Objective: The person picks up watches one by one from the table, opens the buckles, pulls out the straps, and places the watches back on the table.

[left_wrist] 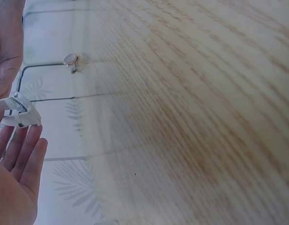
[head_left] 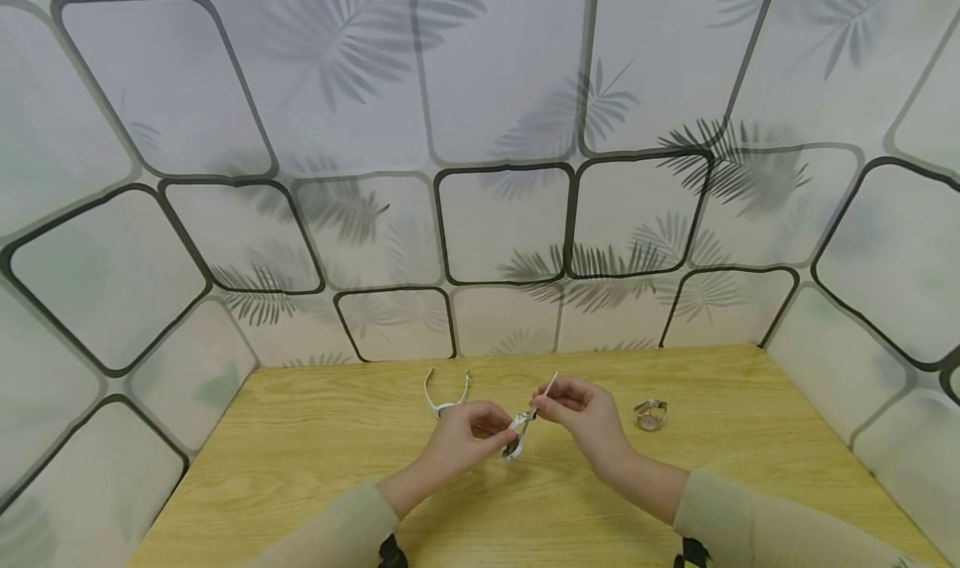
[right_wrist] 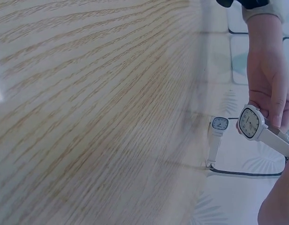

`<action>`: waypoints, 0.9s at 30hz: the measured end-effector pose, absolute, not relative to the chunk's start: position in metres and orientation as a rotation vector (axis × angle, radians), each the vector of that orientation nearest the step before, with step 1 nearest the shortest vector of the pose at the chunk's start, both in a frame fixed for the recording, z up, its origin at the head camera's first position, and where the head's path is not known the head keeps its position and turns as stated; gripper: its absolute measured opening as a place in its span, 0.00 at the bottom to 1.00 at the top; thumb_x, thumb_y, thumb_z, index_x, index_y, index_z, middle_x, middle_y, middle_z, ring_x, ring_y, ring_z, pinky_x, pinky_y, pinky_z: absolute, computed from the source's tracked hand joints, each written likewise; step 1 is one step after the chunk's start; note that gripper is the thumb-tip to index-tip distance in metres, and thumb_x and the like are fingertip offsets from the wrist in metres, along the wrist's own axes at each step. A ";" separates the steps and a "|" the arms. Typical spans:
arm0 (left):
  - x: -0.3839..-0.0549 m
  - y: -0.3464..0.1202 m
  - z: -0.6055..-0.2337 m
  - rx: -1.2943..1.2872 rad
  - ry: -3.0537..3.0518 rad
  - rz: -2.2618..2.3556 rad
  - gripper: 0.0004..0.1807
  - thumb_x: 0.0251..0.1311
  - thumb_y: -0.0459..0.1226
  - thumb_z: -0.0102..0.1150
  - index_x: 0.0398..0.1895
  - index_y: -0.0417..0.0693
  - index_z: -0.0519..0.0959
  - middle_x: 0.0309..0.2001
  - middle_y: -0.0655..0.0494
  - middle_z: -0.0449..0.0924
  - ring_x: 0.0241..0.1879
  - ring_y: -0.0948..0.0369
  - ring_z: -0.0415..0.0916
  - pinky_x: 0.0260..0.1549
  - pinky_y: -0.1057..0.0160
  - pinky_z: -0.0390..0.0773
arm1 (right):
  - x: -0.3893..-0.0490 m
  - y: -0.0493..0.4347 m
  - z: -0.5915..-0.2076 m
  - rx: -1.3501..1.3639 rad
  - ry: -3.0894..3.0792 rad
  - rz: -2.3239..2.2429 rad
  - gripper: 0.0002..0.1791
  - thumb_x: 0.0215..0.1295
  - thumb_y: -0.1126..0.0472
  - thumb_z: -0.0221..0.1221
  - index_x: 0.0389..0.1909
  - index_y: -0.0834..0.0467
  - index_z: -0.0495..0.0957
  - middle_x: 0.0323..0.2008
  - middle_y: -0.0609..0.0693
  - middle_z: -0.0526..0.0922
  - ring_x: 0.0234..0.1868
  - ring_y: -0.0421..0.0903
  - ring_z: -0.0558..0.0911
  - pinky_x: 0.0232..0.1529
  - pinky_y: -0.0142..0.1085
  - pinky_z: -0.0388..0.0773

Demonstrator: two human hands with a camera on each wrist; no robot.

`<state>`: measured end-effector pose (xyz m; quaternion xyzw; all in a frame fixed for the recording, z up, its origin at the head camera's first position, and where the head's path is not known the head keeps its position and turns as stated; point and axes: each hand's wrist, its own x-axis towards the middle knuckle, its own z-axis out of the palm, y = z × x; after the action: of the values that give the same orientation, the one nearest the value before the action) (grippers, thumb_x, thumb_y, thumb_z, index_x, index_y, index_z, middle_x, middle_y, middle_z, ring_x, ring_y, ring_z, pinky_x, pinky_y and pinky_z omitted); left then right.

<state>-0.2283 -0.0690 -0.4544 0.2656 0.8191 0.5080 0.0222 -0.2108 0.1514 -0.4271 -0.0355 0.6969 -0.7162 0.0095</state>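
A white wristwatch (head_left: 513, 446) with a rounded-square dial is held up between both hands over the table. My left hand (head_left: 467, 436) pinches it near its case; the right wrist view shows the watch's dial (right_wrist: 249, 123) and the left thumb behind it. My right hand (head_left: 592, 422) pinches the white strap (head_left: 551, 384), whose end sticks up past the fingers. In the left wrist view the bent strap and buckle part (left_wrist: 23, 112) sits between the two hands, partly hidden by fingers.
Behind my left hand a second white wristwatch (head_left: 442, 406) lies on the wooden table (head_left: 315, 443), strap ends up. To the right of my right hand rests a metal-band wristwatch (head_left: 651, 416). Patterned cloth walls (head_left: 502, 226) enclose the table's back and sides.
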 end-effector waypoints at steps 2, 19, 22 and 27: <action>-0.228 -0.069 -0.455 0.825 2.540 1.574 0.05 0.68 0.34 0.71 0.43 0.41 0.88 0.40 0.47 0.92 0.37 0.68 0.87 0.40 0.71 0.86 | -0.211 0.151 -0.427 -0.101 2.168 -2.242 0.13 0.71 0.72 0.65 0.53 0.74 0.80 0.48 0.60 0.90 0.43 0.35 0.90 0.52 0.31 0.88; -0.230 -0.068 -0.457 0.871 2.502 1.620 0.08 0.65 0.32 0.73 0.42 0.34 0.89 0.40 0.41 0.92 0.37 0.59 0.90 0.38 0.73 0.86 | -0.211 0.151 -0.424 -0.180 2.155 -2.246 0.13 0.75 0.71 0.63 0.53 0.76 0.78 0.42 0.48 0.88 0.42 0.35 0.88 0.49 0.33 0.89; -0.230 -0.068 -0.456 0.859 2.491 1.631 0.08 0.66 0.31 0.72 0.42 0.33 0.89 0.40 0.41 0.92 0.36 0.64 0.89 0.37 0.73 0.86 | -0.210 0.151 -0.424 -0.213 2.146 -2.247 0.12 0.75 0.70 0.62 0.53 0.75 0.77 0.42 0.47 0.86 0.42 0.35 0.87 0.49 0.32 0.89; -0.229 -0.067 -0.455 0.859 2.480 1.662 0.08 0.66 0.30 0.71 0.42 0.31 0.88 0.40 0.40 0.92 0.35 0.64 0.89 0.37 0.73 0.86 | -0.211 0.151 -0.426 -0.243 2.160 -2.212 0.12 0.74 0.70 0.63 0.52 0.73 0.78 0.42 0.45 0.85 0.43 0.35 0.86 0.50 0.31 0.88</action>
<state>-0.2290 -0.0672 -0.4553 0.2764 0.7982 0.5349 0.0174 -0.2106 0.1511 -0.4257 -0.0784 0.6964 -0.7131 0.0202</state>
